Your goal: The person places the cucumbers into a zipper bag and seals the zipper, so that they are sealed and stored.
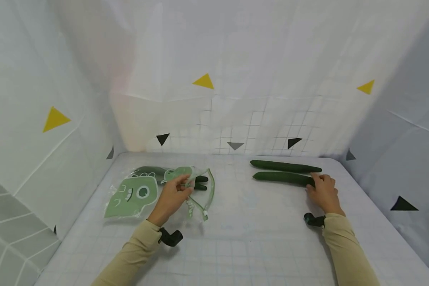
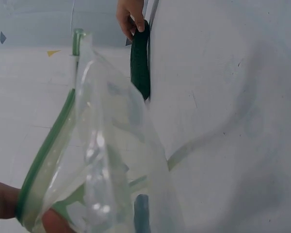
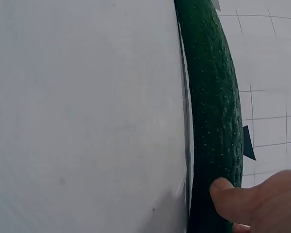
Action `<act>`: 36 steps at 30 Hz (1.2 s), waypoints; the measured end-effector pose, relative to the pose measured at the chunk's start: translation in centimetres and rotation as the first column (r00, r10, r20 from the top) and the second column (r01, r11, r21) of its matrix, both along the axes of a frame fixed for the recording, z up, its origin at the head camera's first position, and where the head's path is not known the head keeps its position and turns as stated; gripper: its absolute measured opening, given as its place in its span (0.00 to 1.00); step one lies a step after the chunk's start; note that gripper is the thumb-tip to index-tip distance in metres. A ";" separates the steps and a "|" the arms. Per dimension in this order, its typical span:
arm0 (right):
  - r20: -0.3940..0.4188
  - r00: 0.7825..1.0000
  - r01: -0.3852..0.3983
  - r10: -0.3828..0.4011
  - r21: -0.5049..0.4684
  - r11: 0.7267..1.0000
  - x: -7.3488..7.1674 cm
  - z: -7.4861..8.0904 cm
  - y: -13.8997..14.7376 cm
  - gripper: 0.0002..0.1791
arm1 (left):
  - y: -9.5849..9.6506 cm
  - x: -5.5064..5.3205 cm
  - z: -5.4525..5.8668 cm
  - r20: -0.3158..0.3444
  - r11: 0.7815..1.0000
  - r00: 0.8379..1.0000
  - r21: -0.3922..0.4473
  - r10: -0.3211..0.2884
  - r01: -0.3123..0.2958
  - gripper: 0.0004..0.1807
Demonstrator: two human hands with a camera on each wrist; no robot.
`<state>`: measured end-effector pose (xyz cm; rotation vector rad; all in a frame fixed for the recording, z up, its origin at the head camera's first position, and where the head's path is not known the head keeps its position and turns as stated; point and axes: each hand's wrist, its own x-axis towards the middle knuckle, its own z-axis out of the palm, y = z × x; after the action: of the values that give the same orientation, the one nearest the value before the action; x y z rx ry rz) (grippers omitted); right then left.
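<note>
My left hand [image 1: 171, 200] pinches the open mouth of a clear zip bag [image 1: 130, 198] printed with a green one-eyed cartoon face. Inside the bag, dark green cucumbers [image 1: 201, 179] show, partly hidden by the print. In the left wrist view, thumb and finger grip the bag's green zip strip [image 2: 47, 145]. On the right, my right hand [image 1: 324, 194] holds the right end of a long cucumber [image 1: 280, 177] between thumb and fingers. Its thumb [image 3: 228, 199] presses on the bumpy skin of that cucumber in the right wrist view. Just behind lies another cucumber [image 1: 284, 165].
A white sheet with a faint grid covers the table [image 1: 243, 246]. White sheeting [image 1: 271, 71] with yellow and black triangles rises at the back and both sides. Each wrist carries a small black camera, such as the left one [image 1: 171, 238].
</note>
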<state>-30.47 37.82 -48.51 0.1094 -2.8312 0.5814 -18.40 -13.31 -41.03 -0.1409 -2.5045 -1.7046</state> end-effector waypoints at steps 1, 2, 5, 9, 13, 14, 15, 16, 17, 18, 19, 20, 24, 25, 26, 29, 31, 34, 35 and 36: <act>-0.008 1.000 0.000 0.000 0.003 1.000 0.0 -0.1 0.1 0.27 | 0.0 0.0 0.0 0.001 1.000 1.000 -0.001 0.001 -0.001 0.30; -0.010 1.000 0.001 -0.001 0.011 1.000 0.0 -0.1 0.2 0.27 | 0.0 -0.1 0.0 0.000 1.000 1.000 -0.004 0.002 -0.002 0.30; 0.011 1.000 -0.014 0.014 0.019 1.000 -0.1 -0.1 0.6 0.26 | 0.1 -0.1 0.1 0.000 1.000 1.000 -0.007 0.004 -0.004 0.30; 0.090 0.996 -0.029 0.028 0.011 1.000 -0.3 0.2 0.9 0.27 | 0.1 0.0 0.0 0.006 1.000 1.000 -0.001 0.000 0.000 0.30; 0.127 0.990 -0.064 0.059 0.035 0.997 -0.3 0.4 1.0 0.28 | 0.0 0.1 0.0 0.008 1.000 1.000 0.009 -0.005 0.005 0.30; 0.126 0.989 -0.078 0.072 0.046 0.996 -0.3 0.4 1.1 0.27 | 0.0 0.1 -0.1 0.006 1.000 1.000 0.012 -0.006 0.006 0.30; 0.124 0.988 -0.094 0.087 0.050 0.994 -0.3 0.4 1.2 0.27 | -0.1 0.1 -0.1 0.003 1.000 1.000 0.014 -0.008 0.008 0.30; 0.118 0.987 -0.115 0.108 0.055 0.992 -0.3 0.4 1.3 0.27 | -0.1 0.0 -0.1 0.001 1.000 1.000 0.014 -0.008 0.008 0.30; 0.108 0.986 -0.135 0.128 0.060 0.989 -0.3 0.3 1.4 0.26 | -0.1 0.0 -0.2 -0.002 1.000 1.000 0.014 -0.008 0.008 0.30; 0.097 0.984 -0.153 0.147 0.061 0.986 -0.3 0.2 1.6 0.26 | -0.1 0.0 -0.2 -0.004 1.000 1.000 0.012 -0.010 0.010 0.30; 0.084 0.983 -0.170 0.165 0.052 0.984 -0.3 0.2 1.7 0.25 | -0.2 0.0 -0.3 -0.005 1.000 1.000 0.010 -0.011 0.011 0.30; 0.071 0.980 -0.189 0.185 0.042 0.981 -0.3 0.1 1.9 0.25 | -0.2 -0.1 -0.3 -0.007 1.000 1.000 0.006 -0.013 0.013 0.31; 0.044 0.964 -0.260 0.261 -0.034 0.965 -0.2 -0.3 2.3 0.25 | -0.2 -0.1 -0.2 0.004 1.000 1.000 0.004 -0.010 0.010 0.31; 0.047 0.960 -0.274 0.277 -0.064 0.960 -0.2 -0.4 2.3 0.25 | -0.3 -0.1 -0.2 0.006 1.000 1.000 0.005 -0.008 0.008 0.31; 0.053 0.956 -0.284 0.289 -0.088 0.955 -0.2 -0.4 2.3 0.26 | -0.3 -0.1 -0.2 0.009 1.000 1.000 0.007 -0.005 0.005 0.31; 0.072 0.951 -0.288 0.302 -0.157 0.945 0.0 -0.4 2.0 0.27 | -0.2 -0.2 -0.1 0.010 1.000 1.000 0.008 -0.005 0.005 0.31; 0.086 0.952 -0.275 0.294 -0.186 0.943 0.2 -0.4 1.9 0.27 | -0.2 -0.2 -0.1 0.010 1.000 1.000 0.001 -0.003 0.003 0.31; 0.093 0.955 -0.257 0.283 -0.220 0.941 0.6 -0.3 1.6 0.27 | -0.1 -0.2 -0.1 0.013 1.000 1.000 -0.004 -0.003 0.003 0.31; 0.093 0.955 -0.255 0.282 -0.230 0.939 0.6 -0.2 1.5 0.27 | -0.1 -0.2 -0.1 0.015 1.000 1.000 0.001 -0.004 0.004 0.31; 0.092 0.955 -0.253 0.281 -0.236 0.938 0.7 -0.1 1.4 0.27 | -0.1 -0.2 -0.1 0.014 1.000 1.000 0.007 -0.009 0.009 0.31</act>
<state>-29.78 39.22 -48.64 0.4373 -2.8657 0.9922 -18.56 -13.43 -41.14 -0.1400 -2.5116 -1.7228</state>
